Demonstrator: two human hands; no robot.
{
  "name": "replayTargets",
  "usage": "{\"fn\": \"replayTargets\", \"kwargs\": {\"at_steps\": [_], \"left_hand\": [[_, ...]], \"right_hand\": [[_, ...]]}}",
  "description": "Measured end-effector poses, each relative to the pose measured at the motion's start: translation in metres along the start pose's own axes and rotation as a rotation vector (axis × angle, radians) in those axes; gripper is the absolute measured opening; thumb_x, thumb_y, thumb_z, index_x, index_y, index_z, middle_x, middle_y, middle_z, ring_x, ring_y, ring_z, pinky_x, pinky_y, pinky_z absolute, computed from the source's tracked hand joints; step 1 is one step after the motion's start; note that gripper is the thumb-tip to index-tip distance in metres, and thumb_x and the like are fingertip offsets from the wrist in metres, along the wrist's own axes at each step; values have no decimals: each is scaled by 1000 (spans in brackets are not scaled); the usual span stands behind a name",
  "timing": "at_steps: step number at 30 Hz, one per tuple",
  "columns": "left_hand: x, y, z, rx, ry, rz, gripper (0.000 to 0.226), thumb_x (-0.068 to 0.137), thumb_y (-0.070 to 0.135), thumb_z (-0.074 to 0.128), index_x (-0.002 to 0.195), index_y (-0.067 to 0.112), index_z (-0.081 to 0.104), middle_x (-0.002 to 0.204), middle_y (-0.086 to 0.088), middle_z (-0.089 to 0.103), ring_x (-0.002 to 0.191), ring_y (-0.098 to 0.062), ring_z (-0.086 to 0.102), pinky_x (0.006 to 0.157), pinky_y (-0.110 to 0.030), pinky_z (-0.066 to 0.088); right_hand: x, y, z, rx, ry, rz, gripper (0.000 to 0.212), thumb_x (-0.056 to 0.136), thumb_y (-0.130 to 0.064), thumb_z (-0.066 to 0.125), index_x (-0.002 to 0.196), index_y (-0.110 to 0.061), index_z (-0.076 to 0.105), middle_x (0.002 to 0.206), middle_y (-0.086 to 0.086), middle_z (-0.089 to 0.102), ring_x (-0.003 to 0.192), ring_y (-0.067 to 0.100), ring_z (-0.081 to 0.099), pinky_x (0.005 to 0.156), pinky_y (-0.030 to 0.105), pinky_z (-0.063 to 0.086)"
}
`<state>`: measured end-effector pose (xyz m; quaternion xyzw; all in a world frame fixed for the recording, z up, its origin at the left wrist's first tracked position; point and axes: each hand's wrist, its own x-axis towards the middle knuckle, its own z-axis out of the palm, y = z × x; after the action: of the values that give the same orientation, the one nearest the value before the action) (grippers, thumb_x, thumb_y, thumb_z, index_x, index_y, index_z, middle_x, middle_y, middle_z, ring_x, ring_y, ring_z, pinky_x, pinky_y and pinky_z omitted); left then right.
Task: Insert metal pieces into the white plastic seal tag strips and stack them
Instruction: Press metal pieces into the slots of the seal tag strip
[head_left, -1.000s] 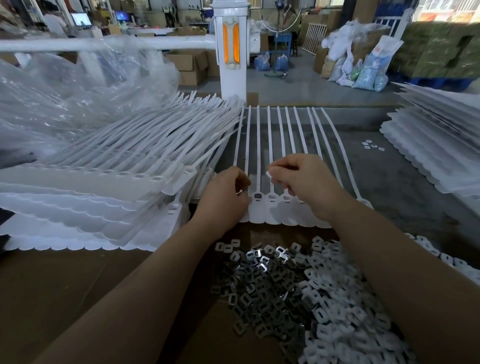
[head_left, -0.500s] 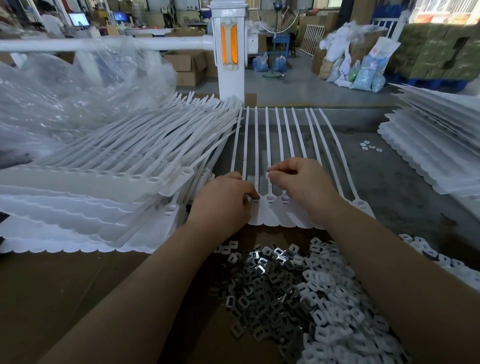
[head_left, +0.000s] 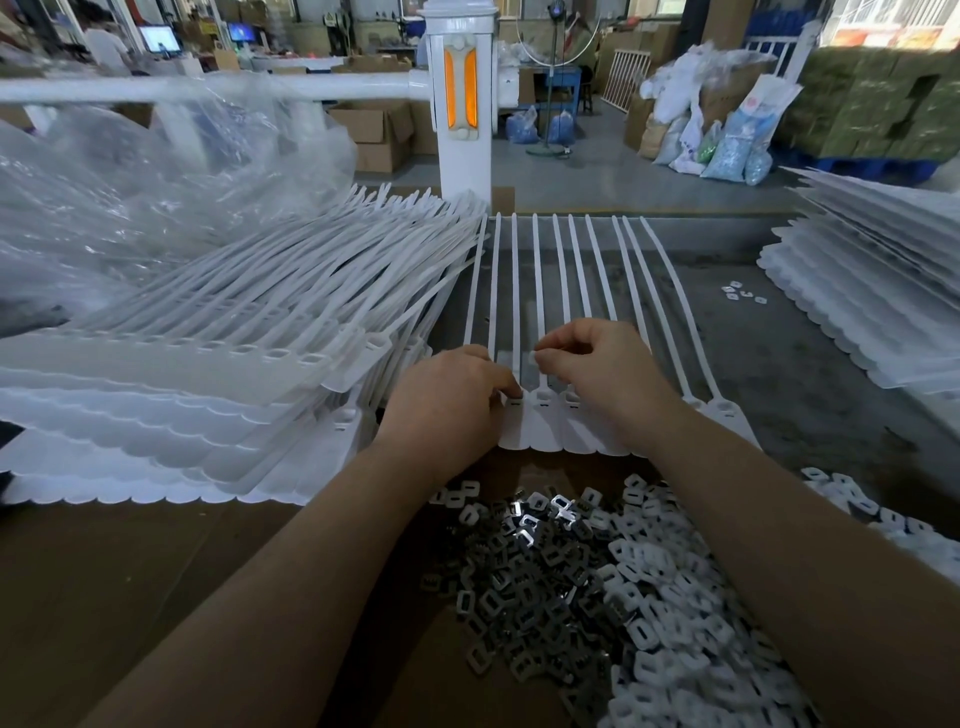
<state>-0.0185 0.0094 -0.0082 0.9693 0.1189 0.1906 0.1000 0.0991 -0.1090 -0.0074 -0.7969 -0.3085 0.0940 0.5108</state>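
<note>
At the bench's middle, the left hand (head_left: 448, 402) presses curled fingertips onto a head of the seal tag strip (head_left: 540, 421) while the right hand (head_left: 605, 371) pinches a small white piece (head_left: 533, 357); it should probably seat squarely before more pieces come from the pile (head_left: 566, 577).

Grey desk (head_left: 810, 374), worn surface. Directly on it: row of white seal tag strips (head_left: 540, 415) at centre; tall strip stack (head_left: 197, 374) left; second stack (head_left: 852, 291) right; few loose white clips (head_left: 744, 293) between. Brown cardboard (head_left: 104, 582) along near edge, carrying heap of metal pieces (head_left: 524, 587) beside white plastic pieces (head_left: 670, 623).
</note>
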Motion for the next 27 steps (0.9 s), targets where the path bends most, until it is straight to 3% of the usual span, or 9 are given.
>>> {"fn": "replayTargets", "kwargs": {"at_steps": [10, 16, 19, 23, 27], "left_hand": [[1, 0, -1, 66, -42, 39, 31, 98, 20, 50, 118, 33, 69, 117, 7, 61, 99, -14, 61, 75, -27, 48], [2, -5, 6, -127, -12, -107, 27, 95, 15, 56, 104, 33, 75, 99, 12, 55, 71, -3, 47, 62, -18, 37], [3, -6, 9, -206, -7, -169, 23, 92, 16, 59, 95, 34, 73, 94, 16, 51, 80, -2, 52, 68, -15, 42], [1, -8, 10, -214, 15, -148, 17, 91, 14, 60, 103, 26, 66, 104, 9, 60, 89, -5, 55, 80, -22, 49], [1, -6, 10, -202, 16, -119, 19, 92, 15, 58, 99, 29, 69, 99, 10, 54, 87, -7, 55, 77, -25, 49]], "right_hand": [[-2, 1, 1, 28, -9, -10, 8, 90, -17, 68, 91, -25, 69, 87, -7, 68, 82, 4, 64, 64, 14, 45], [-4, 1, 1, 27, -13, -13, 10, 90, -18, 68, 87, -27, 67, 87, -6, 68, 83, 5, 64, 65, 15, 46], [-4, 1, 1, 14, -14, -15, 10, 91, -18, 68, 87, -27, 67, 86, -7, 68, 82, 5, 64, 63, 14, 45], [-4, 1, 2, 16, -13, -12, 10, 91, -18, 67, 88, -27, 67, 87, -6, 68, 82, 5, 64, 63, 14, 44], [-3, 2, 1, 16, -7, 2, 7, 91, -18, 67, 89, -25, 68, 86, -7, 68, 79, 4, 63, 58, 10, 42]]}}
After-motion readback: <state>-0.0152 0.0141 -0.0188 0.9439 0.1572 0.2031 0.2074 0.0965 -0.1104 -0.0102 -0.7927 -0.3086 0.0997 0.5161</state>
